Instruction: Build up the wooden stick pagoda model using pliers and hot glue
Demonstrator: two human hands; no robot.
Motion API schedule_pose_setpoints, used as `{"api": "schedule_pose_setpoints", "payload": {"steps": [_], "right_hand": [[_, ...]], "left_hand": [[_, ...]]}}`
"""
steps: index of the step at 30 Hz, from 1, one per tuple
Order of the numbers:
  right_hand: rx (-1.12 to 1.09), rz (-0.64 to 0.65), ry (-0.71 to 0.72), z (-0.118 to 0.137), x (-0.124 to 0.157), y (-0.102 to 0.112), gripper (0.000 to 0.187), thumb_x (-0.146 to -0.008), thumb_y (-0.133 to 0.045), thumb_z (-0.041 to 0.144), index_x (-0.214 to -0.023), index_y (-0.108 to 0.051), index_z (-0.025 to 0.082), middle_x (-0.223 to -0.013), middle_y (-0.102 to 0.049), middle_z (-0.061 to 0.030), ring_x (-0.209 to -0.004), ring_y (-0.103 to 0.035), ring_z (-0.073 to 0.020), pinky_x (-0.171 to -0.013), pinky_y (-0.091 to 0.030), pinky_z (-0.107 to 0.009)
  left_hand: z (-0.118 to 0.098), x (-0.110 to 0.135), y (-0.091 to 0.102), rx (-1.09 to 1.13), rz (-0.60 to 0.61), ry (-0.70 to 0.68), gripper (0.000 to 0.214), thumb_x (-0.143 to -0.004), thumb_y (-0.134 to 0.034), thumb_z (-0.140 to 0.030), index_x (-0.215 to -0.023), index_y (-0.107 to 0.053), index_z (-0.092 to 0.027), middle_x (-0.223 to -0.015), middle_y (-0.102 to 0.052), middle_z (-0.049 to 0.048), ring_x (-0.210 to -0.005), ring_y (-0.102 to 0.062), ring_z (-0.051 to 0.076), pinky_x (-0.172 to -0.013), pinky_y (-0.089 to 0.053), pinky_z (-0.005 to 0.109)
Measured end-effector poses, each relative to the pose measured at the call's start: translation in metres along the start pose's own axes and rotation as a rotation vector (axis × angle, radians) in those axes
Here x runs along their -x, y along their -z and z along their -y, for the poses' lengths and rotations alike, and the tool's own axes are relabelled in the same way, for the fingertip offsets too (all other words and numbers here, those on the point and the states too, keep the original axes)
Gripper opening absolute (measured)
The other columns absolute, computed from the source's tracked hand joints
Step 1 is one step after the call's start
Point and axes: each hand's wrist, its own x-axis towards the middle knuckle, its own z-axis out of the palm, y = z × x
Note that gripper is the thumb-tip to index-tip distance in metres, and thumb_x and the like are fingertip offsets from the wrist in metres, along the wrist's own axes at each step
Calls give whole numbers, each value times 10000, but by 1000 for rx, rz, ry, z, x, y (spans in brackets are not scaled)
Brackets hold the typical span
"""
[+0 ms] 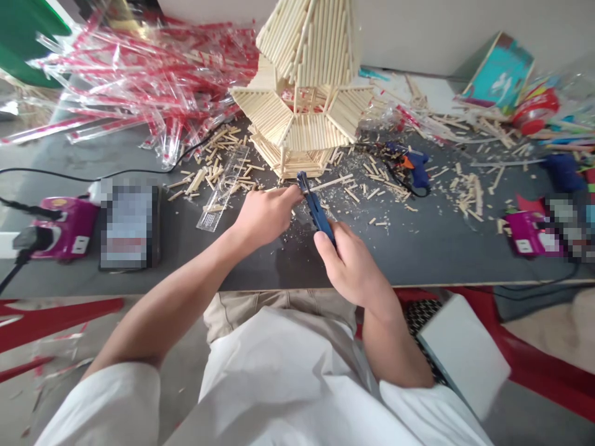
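Note:
My right hand [349, 260] is closed around the blue handles of a pair of cutters [314, 204], whose jaws point up toward a thin wooden stick [332, 182]. My left hand [266, 214] pinches the near end of that stick right beside the jaws. Just beyond both hands stands a tall pagoda-like model [304, 87] built from many pale sticks, on the dark grey table [260, 260].
Cut stick bits and sawdust litter the table. A clear ruler [225, 189] lies left of the model. Red-and-clear wrappers [139, 80] are heaped at the back left. A blue glue gun [411, 166] lies to the right. Purple devices [62, 226] sit at both table ends.

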Motion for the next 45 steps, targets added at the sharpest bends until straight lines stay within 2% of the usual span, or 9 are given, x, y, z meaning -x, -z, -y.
{"api": "schedule_pose_setpoints", "payload": {"steps": [7,15,20,27,31,37,42,45], "right_hand": [[-67,13,-1,-7,-1,0,440,-1102,-360,532,-1243,-637,221,-1190,-685,-134,-1071,-661,-299,-967,-502,-453],[-120,51,-6,-11,-1,5,441,-1104,-368,544,-1251,-642,232,-1068,-700,-96,-1024,-666,-269,-948,-503,-418],[-73,33,-9,-4,0,4,434,-1104,-351,517,-1252,-631,221,-1172,-690,-128,-1073,-654,-287,-962,-497,-440],[-3,8,-19,0,0,-1,428,-1096,-336,493,-1278,-610,220,-1170,-680,-136,-1033,-652,-295,-907,-501,-447],[16,-1,-21,-1,-3,-1,424,-1092,-332,508,-1198,-622,218,-1158,-700,-136,-1022,-661,-291,-895,-494,-425],[59,87,-159,-4,-12,-3,508,-1077,-316,633,-882,-572,239,-825,-726,-86,-777,-692,-258,-720,-448,-351],[61,93,-162,-10,-17,-3,564,-1077,-275,655,-941,-616,227,-845,-750,-108,-755,-718,-261,-683,-454,-342],[98,118,-172,-10,-18,-2,625,-1068,-233,693,-899,-614,227,-826,-754,-118,-732,-722,-268,-676,-459,-352]], "left_hand": [[0,-1,0,-4,19,19,220,-960,-464,-159,-1009,-678,-182,-831,-759,52,-633,-656,152,-543,-316,272],[4,0,-5,93,15,43,215,-900,-502,-112,-1006,-671,-192,-924,-800,48,-706,-714,169,-600,-408,263],[5,-1,-6,93,-4,39,202,-918,-498,-125,-977,-682,-184,-884,-792,53,-688,-708,169,-585,-394,261],[5,-1,-6,87,-20,43,229,-904,-507,-112,-994,-705,-184,-883,-790,46,-679,-693,164,-575,-366,259],[4,-2,-5,78,4,69,226,-951,-488,-151,-990,-708,-186,-880,-789,50,-681,-695,170,-581,-377,264],[1,-4,-5,38,103,126,213,-982,-490,-192,-993,-703,-185,-867,-778,71,-720,-714,202,-632,-435,286],[-1,-4,-6,32,116,135,212,-1000,-478,-210,-1025,-687,-185,-874,-776,74,-719,-716,211,-634,-439,293],[0,-5,-6,20,118,106,215,-1002,-473,-214,-1033,-682,-179,-850,-766,85,-696,-710,216,-612,-430,296]]}}
